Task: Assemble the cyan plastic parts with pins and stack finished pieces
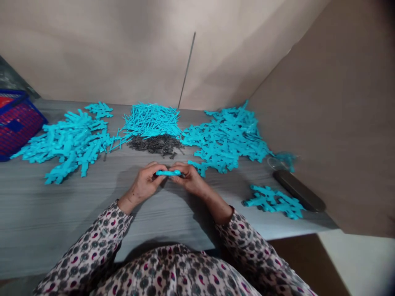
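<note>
Between my two hands, just above the table, is a turquoise plastic piece (168, 173) lying level, its exact kind not clear. My left hand (145, 181) pinches its left end, and my right hand (190, 177) grips the right end. Beyond them lies a heap of small dark metal pieces (154, 144), too small to name surely. Behind that heap is a pile of thin turquoise sticks (151, 119). Larger turquoise plastic parts (69, 137) are heaped to the left, and more turquoise parts (228, 137) spread out on the right.
A blue and red basket (20, 127) stands at the far left. Near the right edge, several turquoise pieces (274, 200) lie beside a dark elongated case (299, 191). Brown panels (333, 123) border the grey table (77, 213) at the back and right.
</note>
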The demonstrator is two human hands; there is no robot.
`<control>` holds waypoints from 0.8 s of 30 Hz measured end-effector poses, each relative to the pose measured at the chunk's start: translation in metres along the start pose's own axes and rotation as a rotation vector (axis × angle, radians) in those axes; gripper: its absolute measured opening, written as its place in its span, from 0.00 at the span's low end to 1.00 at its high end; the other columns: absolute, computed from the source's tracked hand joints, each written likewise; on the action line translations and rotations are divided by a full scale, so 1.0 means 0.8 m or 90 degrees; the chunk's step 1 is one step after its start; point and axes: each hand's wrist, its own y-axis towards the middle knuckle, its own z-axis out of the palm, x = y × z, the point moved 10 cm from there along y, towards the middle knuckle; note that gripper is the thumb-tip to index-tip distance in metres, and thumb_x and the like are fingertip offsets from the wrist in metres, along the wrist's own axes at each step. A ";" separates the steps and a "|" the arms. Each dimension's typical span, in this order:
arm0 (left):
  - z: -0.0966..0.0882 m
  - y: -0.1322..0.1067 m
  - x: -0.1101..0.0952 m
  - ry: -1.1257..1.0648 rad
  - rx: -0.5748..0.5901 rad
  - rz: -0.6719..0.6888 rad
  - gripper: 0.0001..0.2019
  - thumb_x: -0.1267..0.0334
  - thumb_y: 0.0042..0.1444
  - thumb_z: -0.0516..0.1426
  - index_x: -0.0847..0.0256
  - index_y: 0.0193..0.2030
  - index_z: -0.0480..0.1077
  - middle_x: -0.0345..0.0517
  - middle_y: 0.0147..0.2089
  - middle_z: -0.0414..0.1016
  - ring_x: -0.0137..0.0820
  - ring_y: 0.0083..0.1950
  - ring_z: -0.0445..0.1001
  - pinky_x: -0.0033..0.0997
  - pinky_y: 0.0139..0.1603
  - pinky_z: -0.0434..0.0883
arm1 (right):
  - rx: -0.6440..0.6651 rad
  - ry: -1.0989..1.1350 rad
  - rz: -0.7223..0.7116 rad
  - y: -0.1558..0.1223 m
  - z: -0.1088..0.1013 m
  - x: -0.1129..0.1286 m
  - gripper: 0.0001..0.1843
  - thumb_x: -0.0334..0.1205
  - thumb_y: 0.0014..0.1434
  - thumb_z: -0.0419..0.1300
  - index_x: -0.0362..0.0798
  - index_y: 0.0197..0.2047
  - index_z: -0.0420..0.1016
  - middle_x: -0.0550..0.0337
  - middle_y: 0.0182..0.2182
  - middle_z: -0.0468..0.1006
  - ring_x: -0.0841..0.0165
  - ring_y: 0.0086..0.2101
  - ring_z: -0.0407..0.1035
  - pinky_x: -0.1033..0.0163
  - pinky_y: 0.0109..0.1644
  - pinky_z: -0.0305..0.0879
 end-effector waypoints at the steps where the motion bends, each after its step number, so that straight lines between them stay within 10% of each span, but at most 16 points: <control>1: -0.001 -0.001 -0.003 -0.003 0.000 -0.001 0.06 0.70 0.55 0.59 0.62 0.40 0.75 0.42 0.34 0.74 0.28 0.34 0.71 0.24 0.33 0.67 | -0.004 -0.014 -0.024 -0.001 -0.001 0.010 0.16 0.49 0.63 0.59 0.46 0.36 0.78 0.58 0.31 0.75 0.68 0.32 0.68 0.64 0.36 0.64; 8: 0.003 -0.014 0.002 0.011 0.079 -0.012 0.11 0.62 0.60 0.58 0.64 0.47 0.75 0.50 0.42 0.81 0.32 0.39 0.78 0.27 0.39 0.73 | 0.001 -0.108 -0.155 -0.010 -0.002 0.048 0.12 0.45 0.67 0.56 0.48 0.44 0.78 0.55 0.36 0.77 0.65 0.38 0.69 0.58 0.48 0.64; 24: 0.006 -0.017 -0.076 0.122 0.099 0.135 0.10 0.64 0.66 0.53 0.63 0.35 0.72 0.43 0.29 0.75 0.27 0.29 0.72 0.25 0.31 0.67 | 0.074 0.021 -0.115 -0.017 -0.005 0.074 0.13 0.46 0.67 0.56 0.46 0.38 0.76 0.56 0.32 0.75 0.66 0.36 0.68 0.59 0.43 0.65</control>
